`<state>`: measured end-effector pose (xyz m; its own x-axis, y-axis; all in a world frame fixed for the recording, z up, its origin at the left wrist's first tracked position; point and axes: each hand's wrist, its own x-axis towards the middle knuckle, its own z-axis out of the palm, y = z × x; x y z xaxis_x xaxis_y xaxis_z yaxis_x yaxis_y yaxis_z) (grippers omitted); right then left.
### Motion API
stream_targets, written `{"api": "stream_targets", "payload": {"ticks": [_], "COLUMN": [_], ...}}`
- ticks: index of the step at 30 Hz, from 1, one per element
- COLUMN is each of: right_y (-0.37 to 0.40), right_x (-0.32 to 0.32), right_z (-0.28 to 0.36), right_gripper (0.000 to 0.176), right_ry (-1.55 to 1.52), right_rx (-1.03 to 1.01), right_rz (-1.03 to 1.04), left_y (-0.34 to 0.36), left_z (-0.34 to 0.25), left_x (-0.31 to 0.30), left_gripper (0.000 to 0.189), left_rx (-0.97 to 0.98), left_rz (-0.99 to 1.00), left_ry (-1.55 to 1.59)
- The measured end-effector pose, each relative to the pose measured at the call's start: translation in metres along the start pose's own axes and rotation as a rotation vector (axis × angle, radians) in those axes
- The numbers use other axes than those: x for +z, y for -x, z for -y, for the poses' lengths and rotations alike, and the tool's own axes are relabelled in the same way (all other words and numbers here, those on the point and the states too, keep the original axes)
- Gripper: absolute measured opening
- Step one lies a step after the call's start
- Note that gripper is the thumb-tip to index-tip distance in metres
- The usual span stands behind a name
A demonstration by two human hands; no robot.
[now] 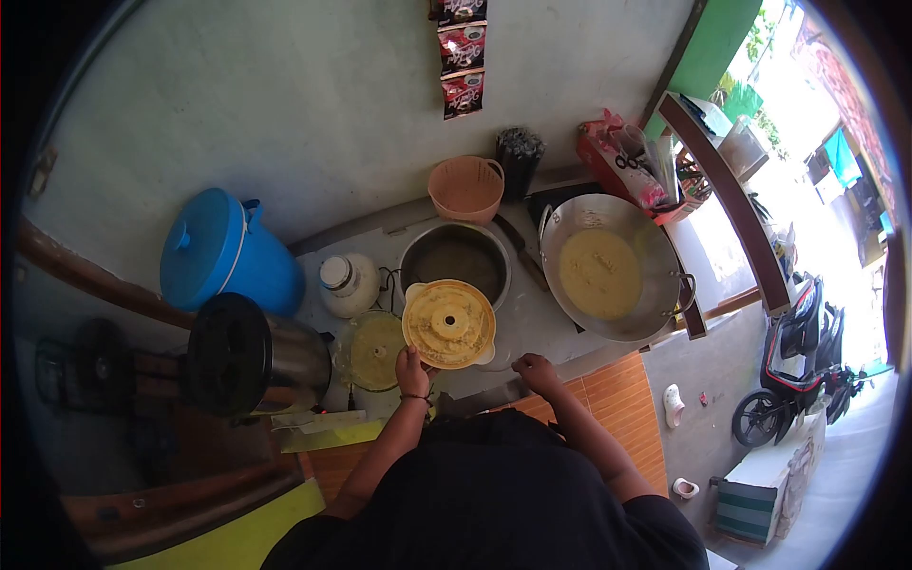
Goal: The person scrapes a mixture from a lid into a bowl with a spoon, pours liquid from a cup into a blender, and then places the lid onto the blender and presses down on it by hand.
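Note:
My left hand (412,373) grips the near edge of a round yellow plastic lid (462,353), which has a hole in its centre and pale paste smeared over it. The lid overlaps the near side of a metal pot (503,266) holding dark liquid. Just left of the lid stands a clear processor bowl (357,372) with pale yellow contents. My right hand (539,373) is at the counter's front edge, apart from the lid. Its fingers are curled closed, and what they hold, if anything, is hidden.
A big wok (655,304) with yellow batter stands right, beside a knife (521,249). Behind are a pink basket (465,195) and a red box (608,157). A white jug-like appliance (353,290), blue bucket (228,252) and steel container (294,366) stand left.

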<state>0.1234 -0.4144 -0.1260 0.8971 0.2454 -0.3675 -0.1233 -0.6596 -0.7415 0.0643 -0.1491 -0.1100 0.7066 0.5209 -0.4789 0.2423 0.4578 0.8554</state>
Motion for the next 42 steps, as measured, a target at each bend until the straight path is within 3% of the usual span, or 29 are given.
{"api": "stream_targets", "payload": {"ticks": [4,7,10,13,16,22,26,31,34,42], "right_y": [-0.002,-0.012,-0.019,-0.024,-0.045,-0.07,-0.079,-0.073,-0.073,-0.046], "right_x": [0.0,-0.005,-0.015,-0.019,0.009,0.053,0.066,0.06,0.062,0.06], "right_z": [0.01,0.021,0.064,0.121,0.145,0.193,0.224,0.27,0.279,0.282], "right_gripper": [0.035,0.035,0.032,0.031,0.031,0.038,0.035,0.031,0.031,0.033], "right_ry": [0.078,0.37,0.454,0.108,-0.605,-0.983,-0.882,-0.779,-0.456,-0.047], "right_rx": [-0.055,-0.079,-0.114,-0.18,0.007,0.09,0.01,-0.082,-0.322,-0.759], "right_rz": [-0.017,0.02,-0.039,0.064,0.31,0.739,0.893,1.03,1.029,0.919], "left_y": [0.005,0.012,0.012,0.008,0.015,0.037,0.03,0.018,0.01,0.006], "left_z": [-0.007,-0.018,-0.02,-0.018,-0.027,-0.054,-0.049,-0.044,-0.051,-0.069], "left_x": [-0.007,-0.011,-0.026,-0.047,-0.064,-0.1,-0.137,-0.162,-0.168,-0.164], "left_gripper": [0.033,0.033,0.034,0.036,0.038,0.041,0.042,0.044,0.047,0.051], "left_rx": [-0.045,-0.064,-0.057,-0.031,0.005,-0.024,-0.014,0.012,0.047,0.183], "left_rz": [0.012,-0.012,-0.008,0.026,0.031,-0.069,-0.004,-0.105,-0.173,-0.257], "left_ry": [0.035,0.075,0.113,0.188,0.281,0.354,0.328,0.182,0.117,0.035]}}
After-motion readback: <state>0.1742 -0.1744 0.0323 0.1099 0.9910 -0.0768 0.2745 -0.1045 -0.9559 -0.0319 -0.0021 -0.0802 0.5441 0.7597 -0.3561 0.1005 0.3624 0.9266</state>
